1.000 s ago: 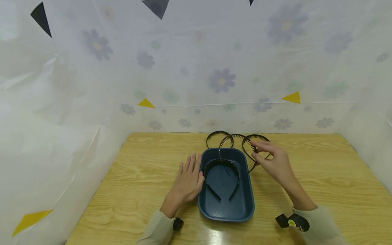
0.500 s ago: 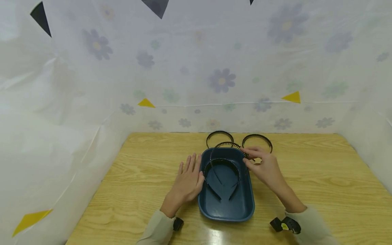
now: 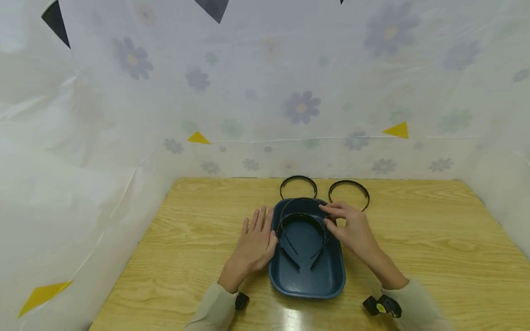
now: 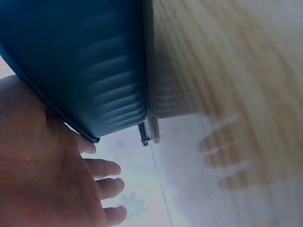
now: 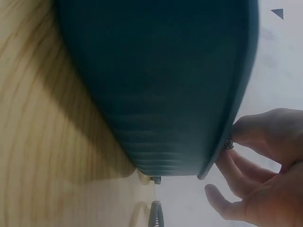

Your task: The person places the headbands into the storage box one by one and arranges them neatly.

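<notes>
My right hand (image 3: 352, 232) pinches a thin black toothed headband (image 3: 283, 212) between thumb and fingers, over the far right part of a deep blue plastic tray (image 3: 306, 284). The band's loose end slants down inside the tray. Below it another black headband (image 3: 289, 259) lies in the tray, its two ends towards me. In the right wrist view a bit of the held headband (image 5: 228, 143) shows between the fingertips at the tray's rim. My left hand (image 3: 253, 243) rests with straight fingers along the tray's left side, its thumb at the rim.
Behind the tray on the wooden table (image 3: 190, 230) are two more black toothed headbands, one left headband (image 3: 298, 177) just past the far rim and one right headband (image 3: 364, 189) beyond my right hand. A flowered white sheet (image 3: 265, 92) closes off the back.
My right hand has moved left and towards me, carrying the headband from beyond the tray's right edge to over its inside and lower. My left hand has stayed put.
</notes>
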Demonstrator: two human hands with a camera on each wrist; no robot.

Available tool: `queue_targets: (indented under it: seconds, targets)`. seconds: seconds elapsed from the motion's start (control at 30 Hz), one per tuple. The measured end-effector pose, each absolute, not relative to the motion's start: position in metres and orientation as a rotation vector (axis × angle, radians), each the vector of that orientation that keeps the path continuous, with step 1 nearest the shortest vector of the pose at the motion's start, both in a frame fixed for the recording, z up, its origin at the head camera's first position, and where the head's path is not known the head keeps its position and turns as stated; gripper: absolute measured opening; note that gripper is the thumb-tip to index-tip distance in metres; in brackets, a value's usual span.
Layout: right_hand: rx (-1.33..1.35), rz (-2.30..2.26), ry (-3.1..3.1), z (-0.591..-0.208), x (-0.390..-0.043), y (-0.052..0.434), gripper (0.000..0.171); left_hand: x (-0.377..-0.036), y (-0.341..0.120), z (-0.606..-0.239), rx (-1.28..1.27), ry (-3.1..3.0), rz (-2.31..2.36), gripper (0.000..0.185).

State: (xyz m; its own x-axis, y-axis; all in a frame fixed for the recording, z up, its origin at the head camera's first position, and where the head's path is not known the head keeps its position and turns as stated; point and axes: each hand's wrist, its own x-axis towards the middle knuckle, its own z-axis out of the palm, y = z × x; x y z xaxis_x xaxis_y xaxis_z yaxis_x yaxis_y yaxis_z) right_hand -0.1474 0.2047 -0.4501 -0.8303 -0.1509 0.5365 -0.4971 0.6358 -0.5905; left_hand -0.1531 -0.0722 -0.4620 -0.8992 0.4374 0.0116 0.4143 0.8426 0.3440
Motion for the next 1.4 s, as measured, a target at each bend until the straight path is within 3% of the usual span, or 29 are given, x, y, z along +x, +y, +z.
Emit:
queue_targets:
  seconds: [1.4]
  targets:
    - [0.553,0.724,-2.620,-0.462,-0.148,0.184,0.034,-0.154,-0.072,-0.462,0.677,2.940,0.533,0.062]
